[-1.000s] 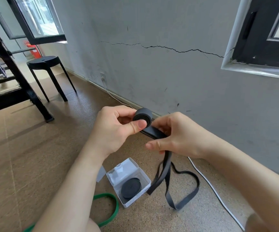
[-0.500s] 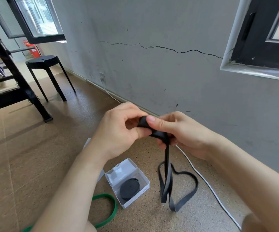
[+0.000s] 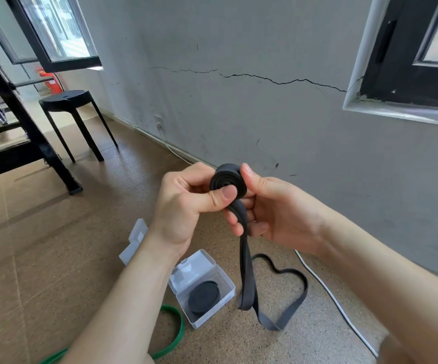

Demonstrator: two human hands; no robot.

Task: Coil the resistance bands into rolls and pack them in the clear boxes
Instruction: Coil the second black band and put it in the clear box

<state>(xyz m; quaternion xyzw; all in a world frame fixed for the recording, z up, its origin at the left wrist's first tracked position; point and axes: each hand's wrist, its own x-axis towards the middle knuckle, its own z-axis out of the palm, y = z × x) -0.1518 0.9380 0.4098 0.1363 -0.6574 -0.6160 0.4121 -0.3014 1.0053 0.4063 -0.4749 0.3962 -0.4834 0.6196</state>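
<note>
speckled brown floor (image 3: 55, 245), cracked grey wall (image 3: 239, 114)

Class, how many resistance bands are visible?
3: half-coiled black rubber band between left hand and right hand; black roll in clear plastic box; green band on floor; others possibly hidden.

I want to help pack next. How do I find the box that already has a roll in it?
Look at the brown floor below the cracked grey wall. Between the green band and the dangling black band sits an open clear box. It alone shows a flat black roll inside; the other clear box shows none.
</note>
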